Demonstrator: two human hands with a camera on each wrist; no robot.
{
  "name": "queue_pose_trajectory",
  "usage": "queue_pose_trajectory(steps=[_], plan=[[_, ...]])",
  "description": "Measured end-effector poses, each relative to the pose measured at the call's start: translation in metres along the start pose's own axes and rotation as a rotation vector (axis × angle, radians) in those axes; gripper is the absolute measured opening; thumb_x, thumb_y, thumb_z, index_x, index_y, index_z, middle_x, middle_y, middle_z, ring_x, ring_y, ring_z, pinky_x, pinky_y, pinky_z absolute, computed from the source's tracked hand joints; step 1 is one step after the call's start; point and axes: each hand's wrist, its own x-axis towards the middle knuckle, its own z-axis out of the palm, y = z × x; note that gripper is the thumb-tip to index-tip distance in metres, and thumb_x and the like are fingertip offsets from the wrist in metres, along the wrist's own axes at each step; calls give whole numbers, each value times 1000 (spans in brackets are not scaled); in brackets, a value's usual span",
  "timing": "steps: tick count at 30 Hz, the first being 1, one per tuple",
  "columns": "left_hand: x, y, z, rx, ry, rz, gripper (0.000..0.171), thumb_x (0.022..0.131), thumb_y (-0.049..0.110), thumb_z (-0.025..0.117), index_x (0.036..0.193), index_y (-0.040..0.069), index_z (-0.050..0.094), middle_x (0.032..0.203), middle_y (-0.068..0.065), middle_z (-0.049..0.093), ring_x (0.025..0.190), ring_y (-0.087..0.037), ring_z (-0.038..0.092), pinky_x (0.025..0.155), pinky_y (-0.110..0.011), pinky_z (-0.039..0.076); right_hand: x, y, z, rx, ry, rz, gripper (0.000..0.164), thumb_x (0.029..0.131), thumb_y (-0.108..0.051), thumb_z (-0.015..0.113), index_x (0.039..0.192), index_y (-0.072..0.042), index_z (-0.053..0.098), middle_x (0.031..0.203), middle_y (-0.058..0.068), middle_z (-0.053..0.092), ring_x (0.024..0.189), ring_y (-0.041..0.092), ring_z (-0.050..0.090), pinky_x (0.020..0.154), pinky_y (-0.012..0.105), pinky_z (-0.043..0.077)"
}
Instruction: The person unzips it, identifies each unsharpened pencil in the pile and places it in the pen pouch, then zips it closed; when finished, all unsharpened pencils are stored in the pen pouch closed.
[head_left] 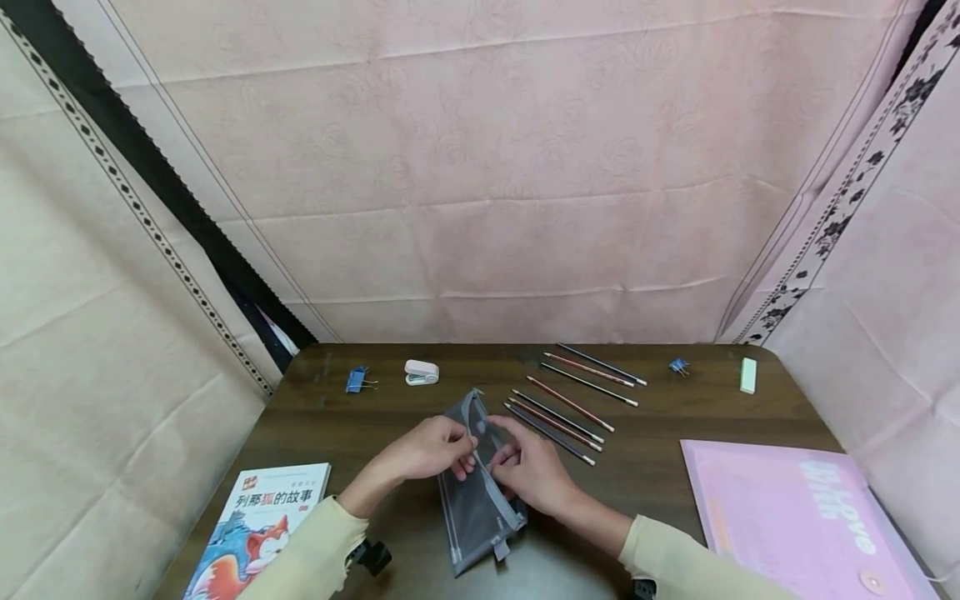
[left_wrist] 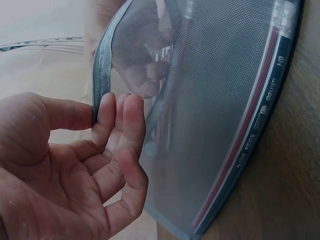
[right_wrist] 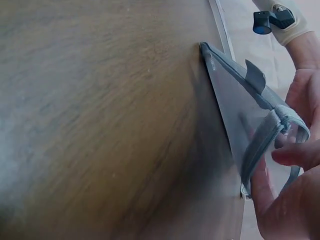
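Left hand (head_left: pixel 437 450) pinches one zip edge of the mesh zip pencil pouch (head_left: pixel 467 521), right hand (head_left: pixel 534 473) grips the opposite edge; best spread both evenly, no tugging the mesh. Pouch is mid-front on the wooden table (head_left: pixel 652 496), long axis roughly near-to-far, mouth facing up and right.
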Motion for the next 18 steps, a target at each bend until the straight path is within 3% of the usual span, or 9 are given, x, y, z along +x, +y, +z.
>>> queue_pose_trajectory(steps=[8,14,18], plan=[[-5,-4,-3,22,18,-18,31,99,27,52,82,9,69,78,-6,71,69,-22,71,74,-39,57,5,-4,-15,-27,35,-72,66,85,-14,72,136,-43,42,96,3,66,66,25,69,50,34,55],[-4,-4,-3,21,22,-16,31,99,27,51,82,9,69,78,-5,71,69,-20,71,75,-41,57,14,-2,-41,-154,185,-146,59,84,-19,74,129,-46,48,96,1,68,73,14,68,58,24,53],[-3,-2,-2,21,15,-11,30,99,28,52,83,9,69,79,-5,71,70,-21,71,76,-41,57,20,5,-62,-176,266,-181,55,84,-19,74,128,-42,51,96,2,69,76,12,67,63,23,53]])
